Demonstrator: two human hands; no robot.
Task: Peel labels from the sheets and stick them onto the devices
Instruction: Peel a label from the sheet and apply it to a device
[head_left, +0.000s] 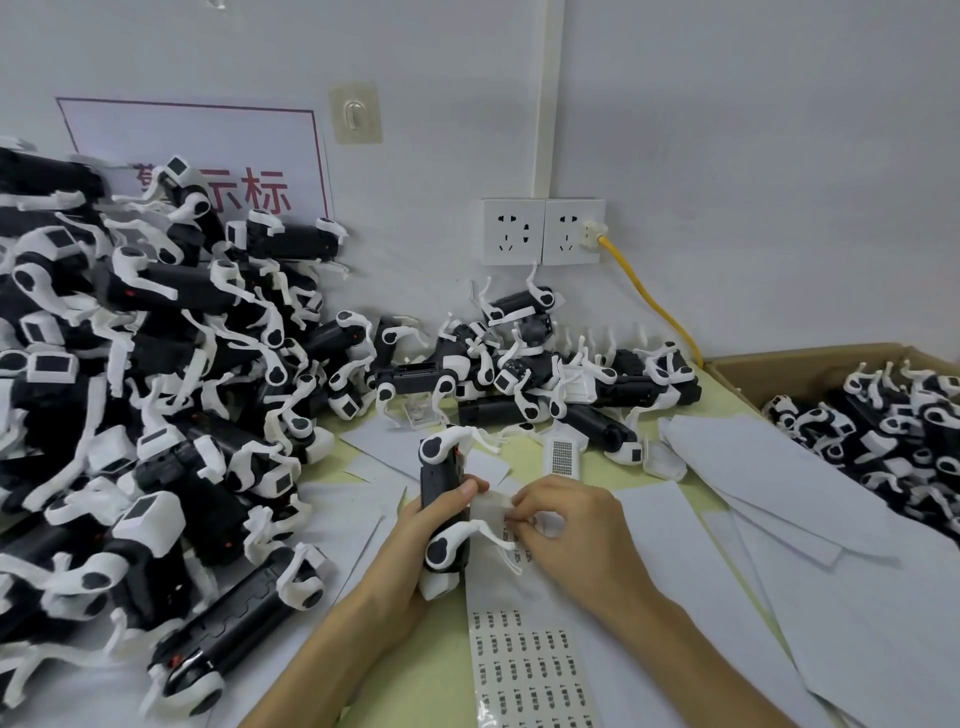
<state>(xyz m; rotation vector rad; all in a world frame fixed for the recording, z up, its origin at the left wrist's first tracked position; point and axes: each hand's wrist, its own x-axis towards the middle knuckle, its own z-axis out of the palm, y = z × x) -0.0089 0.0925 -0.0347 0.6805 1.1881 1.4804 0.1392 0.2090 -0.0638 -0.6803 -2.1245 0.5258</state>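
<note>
Closest of all, a long label sheet (524, 660) printed with rows of small dark labels runs up the table from the bottom edge, between two bare forearms. At its upper end the right hand (566, 519) has thumb and forefinger pinched on the sheet, the other fingers curled; whether a label is already lifted cannot be told. Just beside it the left hand (441, 525) grips a black-and-white device (441, 493) shaped like a small dog, held on end with its white legs pointing toward the sheet. A big pile of the same devices (130, 364) fills the left side, and a smaller heap (545, 374) lies against the wall. More sit in a cardboard box (737, 364) at right. Blank white sheets (753, 467) lie spread over the table near the box. On the wall are two sockets (543, 231), one with a yellow cable (649, 296) plugged in.
</note>
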